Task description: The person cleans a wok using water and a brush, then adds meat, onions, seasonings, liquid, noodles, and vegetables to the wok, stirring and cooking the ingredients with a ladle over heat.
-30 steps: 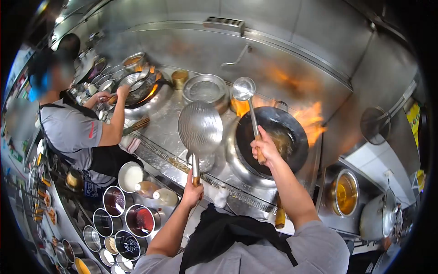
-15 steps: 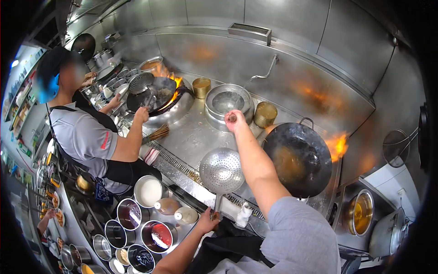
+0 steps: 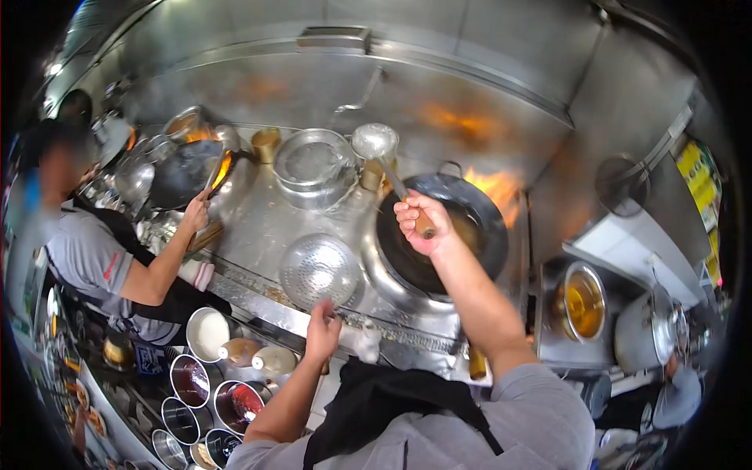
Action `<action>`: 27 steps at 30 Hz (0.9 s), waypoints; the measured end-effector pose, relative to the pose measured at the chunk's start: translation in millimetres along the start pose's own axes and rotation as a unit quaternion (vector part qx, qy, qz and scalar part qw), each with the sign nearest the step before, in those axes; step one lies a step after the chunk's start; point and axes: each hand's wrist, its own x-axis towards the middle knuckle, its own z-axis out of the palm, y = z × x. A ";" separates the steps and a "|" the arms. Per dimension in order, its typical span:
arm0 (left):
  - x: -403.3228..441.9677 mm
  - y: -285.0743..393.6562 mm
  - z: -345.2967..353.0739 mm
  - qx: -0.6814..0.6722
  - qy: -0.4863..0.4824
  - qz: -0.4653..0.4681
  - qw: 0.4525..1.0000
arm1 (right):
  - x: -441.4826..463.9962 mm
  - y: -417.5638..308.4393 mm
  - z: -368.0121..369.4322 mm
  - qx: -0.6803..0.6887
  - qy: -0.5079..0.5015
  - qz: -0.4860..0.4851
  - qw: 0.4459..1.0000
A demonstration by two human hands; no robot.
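My right hand (image 3: 423, 223) is wrapped around the wooden handle of a metal ladle (image 3: 376, 142). The ladle's bowl points away from me, near a round metal pot of water (image 3: 315, 160). Below this hand is a dark wok (image 3: 487, 243) with some liquid in it, and flames rise behind its right side. At the front edge of the stove, my left hand (image 3: 321, 335) is curled at the handle end of a perforated strainer (image 3: 317, 270). The strainer's bowl lies on the steel top; the handle is mostly hidden by that hand.
At left, a co-worker's hand (image 3: 197, 211) holds a utensil by another flaming wok (image 3: 178, 174). Sauce pots (image 3: 237, 406) and squeeze bottles (image 3: 274, 362) stand front left. A bowl of yellow liquid (image 3: 584, 301) and a lidded pot (image 3: 646, 329) sit at right. A faucet (image 3: 368, 90) projects from the wall.
My view has turned right. The ladle has swung from pointing away, its bowl by the water pot, to a raised position over the wok's left side. My left hand sits closer to the strainer's bowl.
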 end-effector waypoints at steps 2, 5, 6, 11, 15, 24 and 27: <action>17.1 31.0 28.0 -0.027 -0.025 0.039 0.999 | -53.8 -18.0 9.6 -0.075 0.069 -0.010 0.995; 34.9 91.1 85.9 -0.025 -0.075 0.134 0.988 | -123.1 -39.4 10.6 -0.118 0.147 -0.016 0.982; 36.1 113.2 106.7 -0.020 -0.092 0.172 0.981 | -141.1 -43.7 1.4 -0.113 0.153 -0.022 0.982; 37.2 175.2 217.8 0.055 -0.109 0.319 0.940 | -208.7 -20.7 -41.6 -0.052 0.260 -0.039 0.964; 48.0 151.4 261.6 0.034 -0.157 0.404 0.901 | -272.5 17.3 -70.0 -0.149 0.144 -0.085 0.975; 159.5 198.0 116.2 -0.485 0.135 0.165 0.848 | -337.8 82.1 -301.6 -0.689 0.442 0.182 0.544; 183.4 152.6 83.1 -0.531 0.106 0.117 0.832 | -345.8 66.4 -287.5 -0.686 0.401 0.218 0.566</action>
